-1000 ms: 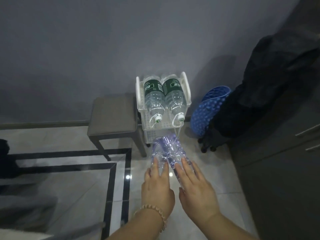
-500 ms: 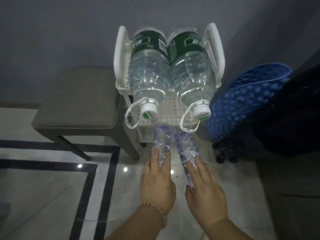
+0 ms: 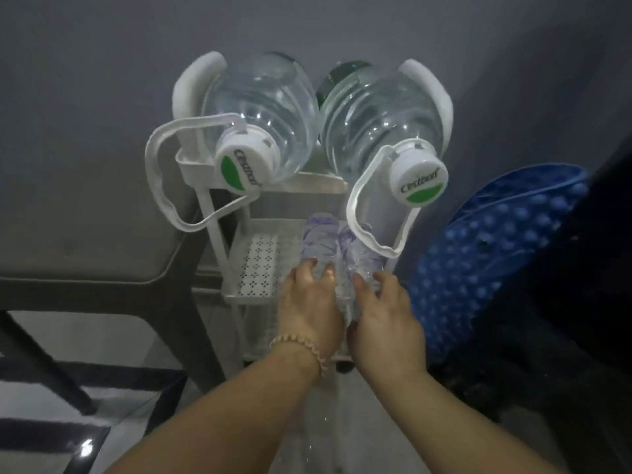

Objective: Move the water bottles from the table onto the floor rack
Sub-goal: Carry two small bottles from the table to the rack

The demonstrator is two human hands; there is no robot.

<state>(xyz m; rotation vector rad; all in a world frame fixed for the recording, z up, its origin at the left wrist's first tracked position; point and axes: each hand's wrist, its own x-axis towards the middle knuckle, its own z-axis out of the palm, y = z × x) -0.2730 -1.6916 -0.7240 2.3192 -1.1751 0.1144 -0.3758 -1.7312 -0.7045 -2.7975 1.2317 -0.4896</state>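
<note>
Left grip [image 3: 307,302] holds one small clear plastic bottle [image 3: 319,241], right grip [image 3: 386,319] its twin [image 3: 357,256]. Both have now reached the white perforated rack shelf [image 3: 260,265]; I judge release due.

Holding both forearms stretched forward, near parallel. Gripping left small water bottle [image 3: 318,241] with left hand [image 3: 309,302], palm down, fingers curled over it. Gripping right small water bottle [image 3: 357,256] with right hand [image 3: 383,313], same pose.
</note>
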